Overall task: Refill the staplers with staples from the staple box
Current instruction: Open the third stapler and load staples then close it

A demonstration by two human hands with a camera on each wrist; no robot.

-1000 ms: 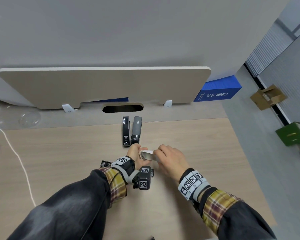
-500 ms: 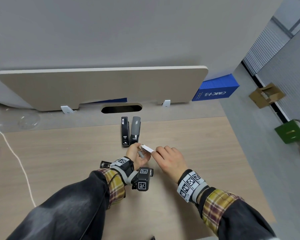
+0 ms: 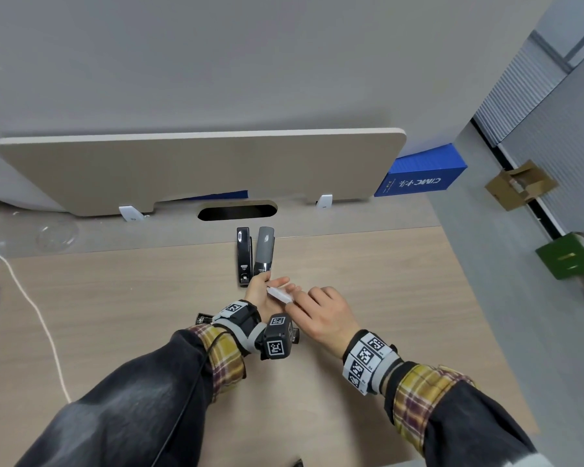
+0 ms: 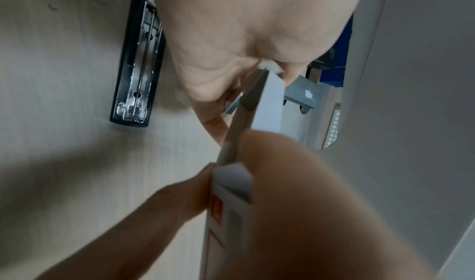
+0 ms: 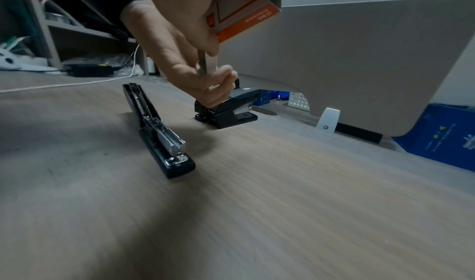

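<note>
Cardboard, white with orange print, the staple box sits between both hands just short of two closed staplers on the wood-grain bench. Left wrist: right hand fingers pinch a grey staple strip lengthwise from the box's open end, left hand fingers curled round the box. Right wrist: a glossy black open stapler lies flat beside them.

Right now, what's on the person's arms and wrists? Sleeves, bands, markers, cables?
Both forearms wear dark grey denim-like sleeves over yellow-and-maroon plaid cuffs. Each wrist carries a grey strap with black-and-white square fiducial tags; the left wrist band also bears a black boxy camera module with its own tag, and a thin black cable runs along that sleeve. The left hand and right hand are bare.
</note>
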